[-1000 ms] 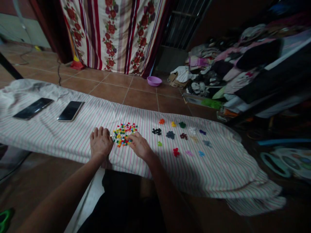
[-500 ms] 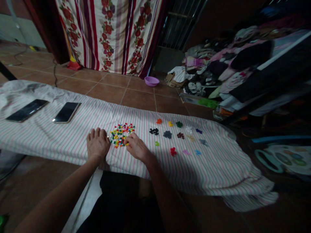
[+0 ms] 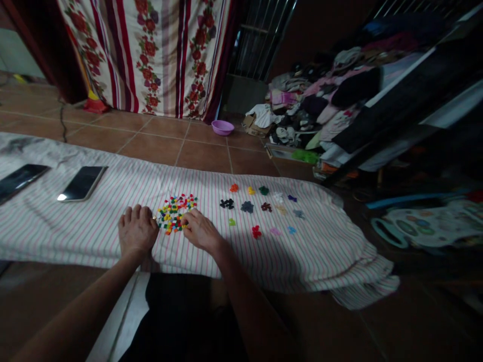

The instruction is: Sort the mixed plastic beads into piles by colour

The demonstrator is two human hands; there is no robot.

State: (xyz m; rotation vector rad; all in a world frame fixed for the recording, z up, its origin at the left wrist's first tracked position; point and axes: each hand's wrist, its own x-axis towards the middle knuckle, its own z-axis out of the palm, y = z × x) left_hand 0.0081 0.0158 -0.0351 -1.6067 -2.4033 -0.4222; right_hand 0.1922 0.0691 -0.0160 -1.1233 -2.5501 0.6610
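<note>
Small multicoloured pieces (image 3: 175, 213) lie in a mixed heap on a striped cloth (image 3: 211, 251). My left hand (image 3: 138, 229) rests palm down on the cloth, fingers forward and thumb beside the heap's left edge; it appears to hold nothing. At the heap's right edge, my right hand (image 3: 199, 230) has thumb and fingers drawn together in a pinch, their tips low among the pieces. Whatever is between those fingertips is too small to make out. Sorted by colour, several little piles sit farther right, among them black pieces (image 3: 227, 203), grey pieces (image 3: 247, 206) and red pieces (image 3: 256, 232).
Two dark-screened devices lie on the cloth at left, a phone (image 3: 83, 183) and a larger one (image 3: 20, 181). Beyond the cloth's far edge, a purple basin (image 3: 222, 127) stands on the tiled floor. A heap of clothes (image 3: 302, 103) fills the back right.
The view has swung right, so everything sits farther left in the picture. My right hand stays pinched at the heap's right edge, and my left hand still rests beside it.
</note>
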